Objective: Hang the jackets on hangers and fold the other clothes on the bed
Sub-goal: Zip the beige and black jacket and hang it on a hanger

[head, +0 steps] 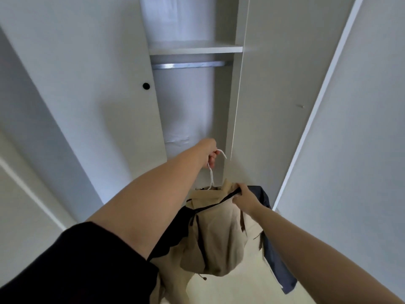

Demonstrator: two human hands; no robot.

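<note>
A beige jacket (215, 235) with dark trim and a navy-blue part hangs on a white hanger (211, 174) in front of an open wardrobe. My left hand (208, 151) grips the hanger's hook from above, well below the metal rail (190, 65). My right hand (244, 197) pinches the jacket's dark collar edge at the right shoulder. The hanger's arms are hidden inside the jacket.
The wardrobe's narrow open bay has a white shelf (195, 48) just above the rail. A closed door with a black knob (146, 85) stands to the left, an open door panel (274, 95) to the right. Pale flooring shows under the jacket.
</note>
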